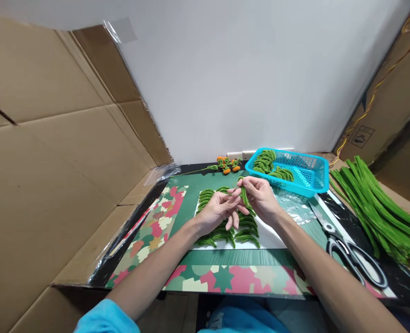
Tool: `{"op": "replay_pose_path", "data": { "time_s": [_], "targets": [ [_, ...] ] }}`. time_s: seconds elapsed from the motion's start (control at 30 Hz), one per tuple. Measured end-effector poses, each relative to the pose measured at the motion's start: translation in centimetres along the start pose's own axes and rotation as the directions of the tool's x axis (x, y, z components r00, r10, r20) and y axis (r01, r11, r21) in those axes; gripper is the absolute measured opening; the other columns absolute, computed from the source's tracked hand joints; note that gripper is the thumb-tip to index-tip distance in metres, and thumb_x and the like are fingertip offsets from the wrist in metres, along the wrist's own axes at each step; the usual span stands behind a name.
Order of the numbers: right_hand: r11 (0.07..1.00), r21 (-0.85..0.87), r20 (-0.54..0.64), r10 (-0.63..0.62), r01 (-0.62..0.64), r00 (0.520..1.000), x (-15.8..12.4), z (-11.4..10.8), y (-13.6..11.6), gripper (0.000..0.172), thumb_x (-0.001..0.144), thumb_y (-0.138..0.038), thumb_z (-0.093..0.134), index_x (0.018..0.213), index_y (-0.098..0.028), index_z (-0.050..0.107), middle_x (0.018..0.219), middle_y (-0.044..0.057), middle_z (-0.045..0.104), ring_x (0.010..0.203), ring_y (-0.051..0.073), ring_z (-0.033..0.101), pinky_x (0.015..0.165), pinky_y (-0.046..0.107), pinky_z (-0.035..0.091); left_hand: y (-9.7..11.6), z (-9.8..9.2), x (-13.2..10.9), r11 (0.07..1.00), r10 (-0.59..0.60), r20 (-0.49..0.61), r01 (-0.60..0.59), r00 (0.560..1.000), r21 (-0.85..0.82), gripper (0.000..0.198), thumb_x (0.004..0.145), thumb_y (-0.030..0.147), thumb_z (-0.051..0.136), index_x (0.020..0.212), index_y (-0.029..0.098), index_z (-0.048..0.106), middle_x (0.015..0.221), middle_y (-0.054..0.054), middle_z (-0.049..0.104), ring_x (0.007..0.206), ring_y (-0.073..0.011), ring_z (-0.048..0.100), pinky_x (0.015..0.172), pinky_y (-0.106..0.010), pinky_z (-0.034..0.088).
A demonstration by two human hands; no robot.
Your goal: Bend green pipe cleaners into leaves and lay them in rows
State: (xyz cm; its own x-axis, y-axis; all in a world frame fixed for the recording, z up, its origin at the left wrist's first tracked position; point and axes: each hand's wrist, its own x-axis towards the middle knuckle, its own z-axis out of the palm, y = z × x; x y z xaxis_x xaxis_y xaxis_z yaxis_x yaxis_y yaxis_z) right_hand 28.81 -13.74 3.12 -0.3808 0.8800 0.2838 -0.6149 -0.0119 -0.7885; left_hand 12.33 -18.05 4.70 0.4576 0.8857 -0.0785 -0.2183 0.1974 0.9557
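Observation:
Both my hands meet above a white sheet [272, 238] in the middle of the table. My right hand [262, 196] pinches a short piece of green pipe cleaner [244, 196] between thumb and fingers. From the left, my left hand [222, 208] closes thumb and forefinger on the same piece, its other fingers hanging loosely bent; the exact contact is partly hidden. Under my hands, several bent green pipe cleaner pieces [247, 232] lie in rows on the sheet, some covered by my fingers.
A blue plastic basket [310, 185] with bent green pieces stands at the back right. Scissors [339, 245] lie on the right, beside a bundle of long green pipe cleaners [381, 208]. Orange pipe cleaner flowers [227, 164] lie at the back. Cardboard [69, 152] walls the left side.

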Motion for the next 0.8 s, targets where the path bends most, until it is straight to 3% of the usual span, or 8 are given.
{"op": "replay_pose_path", "data": {
  "time_s": [0.1, 0.27, 0.4, 0.5, 0.6, 0.7, 0.8],
  "targets": [
    [0.999, -0.035, -0.003, -0.025, 0.025, 1.0, 0.0, -0.2, -0.1, 0.038, 0.079, -0.057, 0.089, 0.082, -0.021, 0.078, 0.077, 0.004, 0.077, 0.08, 0.022, 0.075, 0.068, 0.029, 0.057, 0.1, 0.3, -0.1, 1.0, -0.009, -0.025, 0.009, 1.0, -0.003, 0.047, 0.082, 0.051, 0.086, 0.088, 0.006, 0.075, 0.095, -0.021, 0.081, 0.048, -0.0164, 0.071, 0.034, -0.019, 0.047],
    [0.996, -0.085, 0.05, -0.008, 0.012, 0.999, -0.2, -0.4, 0.0, 0.034, 0.085, -0.055, 0.085, 0.084, -0.021, 0.079, 0.097, 0.009, 0.081, 0.09, 0.023, 0.074, 0.063, 0.027, 0.052, -0.1, 0.6, -0.1, 1.0, -0.018, -0.043, 0.019, 0.999, 0.025, 0.052, 0.083, 0.051, 0.085, 0.106, 0.006, 0.073, 0.097, -0.021, 0.082, 0.053, -0.0196, 0.075, 0.036, -0.02, 0.051],
    [0.997, -0.073, 0.055, 0.018, -0.014, 0.998, -0.5, 0.0, -0.4, 0.03, 0.087, -0.051, 0.083, 0.084, -0.021, 0.08, 0.111, 0.009, 0.08, 0.083, 0.018, 0.068, 0.061, 0.025, 0.048, -0.4, 0.5, 0.0, 1.0, -0.001, -0.046, 0.001, 0.999, -0.014, 0.048, 0.086, 0.053, 0.082, 0.097, 0.007, 0.07, 0.092, -0.02, 0.081, 0.05, -0.02, 0.073, 0.035, -0.021, 0.051],
    [0.997, -0.075, 0.029, 0.032, -0.029, 0.999, -0.6, 0.2, -0.9, 0.03, 0.087, -0.049, 0.083, 0.08, -0.02, 0.079, 0.114, 0.01, 0.079, 0.085, 0.019, 0.067, 0.068, 0.028, 0.053, -0.4, 0.4, 0.2, 0.999, 0.001, -0.029, -0.002, 1.0, -0.037, 0.049, 0.088, 0.054, 0.08, 0.091, 0.006, 0.07, 0.093, -0.022, 0.081, 0.05, -0.0197, 0.073, 0.036, -0.022, 0.051],
    [0.995, -0.078, 0.05, 0.06, -0.056, 0.997, -0.7, 0.1, -1.2, 0.028, 0.088, -0.048, 0.081, 0.084, -0.02, 0.081, 0.121, 0.01, 0.077, 0.085, 0.02, 0.066, 0.065, 0.029, 0.053, -0.4, 0.4, 0.1, 0.997, 0.003, 0.001, -0.003, 1.0, -0.075, 0.049, 0.088, 0.054, 0.08, 0.097, 0.006, 0.071, 0.095, -0.021, 0.081, 0.05, -0.019, 0.072, 0.036, -0.022, 0.051],
    [0.994, -0.093, 0.124, 0.062, -0.05, 0.99, -0.8, -0.1, -1.3, 0.024, 0.09, -0.044, 0.078, 0.094, -0.022, 0.084, 0.13, 0.01, 0.073, 0.071, 0.015, 0.061, 0.054, 0.027, 0.047, -0.3, 0.4, 0.0, 0.989, 0.006, 0.004, -0.005, 1.0, -0.145, 0.047, 0.087, 0.049, 0.083, 0.105, 0.008, 0.073, 0.098, -0.018, 0.081, 0.049, -0.017, 0.071, 0.035, -0.021, 0.051],
    [0.994, -0.11, 0.171, 0.044, -0.026, 0.984, -0.9, -0.1, -1.3, 0.018, 0.091, -0.039, 0.078, 0.092, -0.022, 0.085, 0.129, 0.009, 0.074, 0.067, 0.013, 0.058, 0.057, 0.028, 0.047, -0.2, 0.3, -0.1, 0.98, 0.002, -0.02, -0.005, 1.0, -0.2, 0.042, 0.084, 0.045, 0.086, 0.103, 0.009, 0.074, 0.094, -0.015, 0.08, 0.048, -0.0156, 0.07, 0.034, -0.019, 0.048]
  ]
}}
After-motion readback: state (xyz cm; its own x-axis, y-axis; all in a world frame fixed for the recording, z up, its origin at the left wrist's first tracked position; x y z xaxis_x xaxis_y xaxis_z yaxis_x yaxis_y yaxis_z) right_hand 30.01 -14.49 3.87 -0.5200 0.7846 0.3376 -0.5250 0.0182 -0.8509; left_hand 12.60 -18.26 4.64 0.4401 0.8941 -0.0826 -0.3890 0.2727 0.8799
